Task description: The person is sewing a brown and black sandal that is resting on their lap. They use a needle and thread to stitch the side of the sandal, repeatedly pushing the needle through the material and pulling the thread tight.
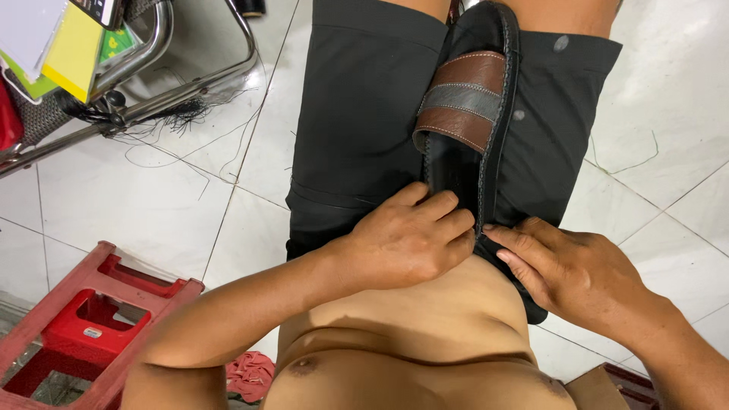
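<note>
Fingers point(444, 216) of both hands pinch a black sandal's point(463, 114) heel above white floor tiles point(152, 205), red stool point(83, 319) nearby.

Lighting was pretty even and bright, soft daylight bouncing off the white floor tiles point(152, 205), mild glare toward 2 o'clock. Shadows stayed faint. Mostly sharp, a bit of wide-angle stretch at the edges, black shorts point(357, 114) lost detail
</note>
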